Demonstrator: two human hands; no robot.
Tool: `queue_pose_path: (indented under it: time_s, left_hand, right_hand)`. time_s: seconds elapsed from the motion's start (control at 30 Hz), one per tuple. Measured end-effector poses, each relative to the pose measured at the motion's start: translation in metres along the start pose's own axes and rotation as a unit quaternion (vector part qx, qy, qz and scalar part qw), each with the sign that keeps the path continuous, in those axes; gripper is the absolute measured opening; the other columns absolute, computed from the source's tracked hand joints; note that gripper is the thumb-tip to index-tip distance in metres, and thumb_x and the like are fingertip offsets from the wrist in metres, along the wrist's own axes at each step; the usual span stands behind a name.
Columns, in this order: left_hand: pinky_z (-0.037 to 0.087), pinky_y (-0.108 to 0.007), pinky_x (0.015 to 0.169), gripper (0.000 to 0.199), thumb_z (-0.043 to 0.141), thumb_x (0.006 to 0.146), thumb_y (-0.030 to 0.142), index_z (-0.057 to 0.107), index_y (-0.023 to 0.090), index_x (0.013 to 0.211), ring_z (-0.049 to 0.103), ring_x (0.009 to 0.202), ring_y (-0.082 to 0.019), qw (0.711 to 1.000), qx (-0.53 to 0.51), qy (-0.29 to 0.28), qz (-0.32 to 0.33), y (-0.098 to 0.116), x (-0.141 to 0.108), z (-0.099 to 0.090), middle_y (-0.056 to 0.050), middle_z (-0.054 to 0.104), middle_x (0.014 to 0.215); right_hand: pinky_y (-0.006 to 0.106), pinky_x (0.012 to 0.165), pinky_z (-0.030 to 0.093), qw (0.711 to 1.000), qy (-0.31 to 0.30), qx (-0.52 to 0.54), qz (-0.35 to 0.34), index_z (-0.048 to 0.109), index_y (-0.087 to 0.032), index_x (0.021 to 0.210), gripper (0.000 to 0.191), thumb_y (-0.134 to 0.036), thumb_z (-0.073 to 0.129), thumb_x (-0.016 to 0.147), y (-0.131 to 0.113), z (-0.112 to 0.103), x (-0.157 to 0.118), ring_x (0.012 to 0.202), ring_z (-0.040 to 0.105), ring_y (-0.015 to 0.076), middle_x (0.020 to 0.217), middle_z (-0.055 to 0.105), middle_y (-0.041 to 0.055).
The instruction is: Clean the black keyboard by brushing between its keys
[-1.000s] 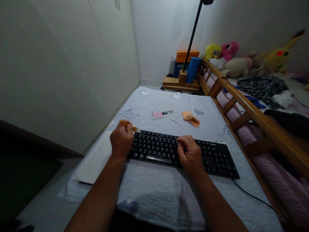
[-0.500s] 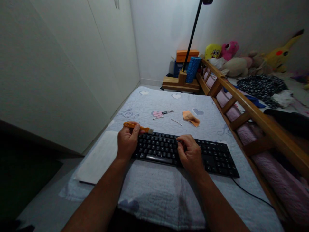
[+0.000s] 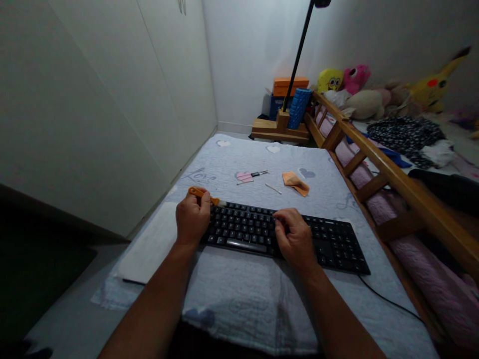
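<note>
The left hand (image 3: 192, 218) is curled in a fist around an orange-handled brush (image 3: 204, 195), bristle end poking out toward the top-left corner of the black keyboard (image 3: 284, 234). The right hand (image 3: 295, 239) lies palm-down over the middle keys, fingers bent and pressing, pinning the board in place — it grips nothing, it just bears down.

Risk one — the keyboard sits on a soft quilted blanket (image 3: 239, 299), not a hard top, so a firm sweep from the brush could, I judge, rock or slide the board if the right hand eases off. Risk two: the bristles work right at the edge keys, and a stroke angled too steeply might catch under a keycap and lever it up. The cable (image 3: 392, 304) trails off the right end across the blanket; a shove that way could drag it taut.

Pose now: both forearms reach forward from the bottom of the view, left wrist cocked slightly inward with the knuckles up, right wrist flat and low.

Beyond the keyboard lie a small dark-handled tool (image 3: 258, 174) on a pink heart print, a thin stick (image 3: 273, 189) and an orange cloth (image 3: 295, 183), all well apart from the hands. A wooden bed rail (image 3: 377, 159) runs along the right.
</note>
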State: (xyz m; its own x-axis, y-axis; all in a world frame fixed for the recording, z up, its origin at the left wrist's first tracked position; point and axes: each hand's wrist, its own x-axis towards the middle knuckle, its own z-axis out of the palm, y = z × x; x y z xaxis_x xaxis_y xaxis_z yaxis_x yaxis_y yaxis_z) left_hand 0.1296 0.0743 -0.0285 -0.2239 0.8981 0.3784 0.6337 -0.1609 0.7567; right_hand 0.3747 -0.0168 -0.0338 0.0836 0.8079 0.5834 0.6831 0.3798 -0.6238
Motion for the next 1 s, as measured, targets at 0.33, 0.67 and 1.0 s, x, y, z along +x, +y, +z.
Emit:
queue_pose_path:
  time_s: [0.33, 0.67, 1.0]
  left_hand:
    - [0.049, -0.034, 0.079, 0.023, 0.048, 0.095, 0.033, 0.067, 0.020, 0.095, 0.070, 0.085, -0.024, 0.988, 0.115, 0.076, 0.067, -0.007, 0.003, -0.007, -0.009, 0.073, 0.090]
    - [0.056, -0.029, 0.066, 0.031, 0.066, 0.085, 0.046, 0.061, 0.018, 0.097, 0.069, 0.063, -0.016, 0.962, -0.257, -0.008, -0.088, 0.007, -0.002, -0.002, -0.001, 0.069, 0.081]
    - [0.060, -0.031, 0.066, 0.039, 0.076, 0.078, 0.048, 0.056, 0.019, 0.094, 0.072, 0.062, -0.016, 0.907, -0.346, -0.178, -0.162, 0.019, -0.011, 0.010, 0.001, 0.069, 0.077]
  right_hand:
    - [0.033, 0.073, 0.049, 1.000, 0.007, -0.011, 0.002, 0.062, -0.023, 0.092, 0.020, -0.007, 0.051, 0.087, 0.002, 0.000, 0.000, 0.082, 0.062, 0.0201, 0.088, 0.063, 0.0035]
    - [0.033, 0.074, 0.049, 1.000, 0.009, -0.008, 0.007, 0.064, -0.023, 0.093, 0.020, -0.008, 0.051, 0.087, 0.003, 0.000, 0.000, 0.082, 0.062, 0.0205, 0.088, 0.064, 0.0035]
    - [0.034, 0.074, 0.050, 1.000, 0.002, -0.010, 0.010, 0.063, -0.023, 0.092, 0.020, -0.008, 0.051, 0.086, 0.004, 0.001, 0.001, 0.084, 0.062, 0.0210, 0.088, 0.064, 0.0038]
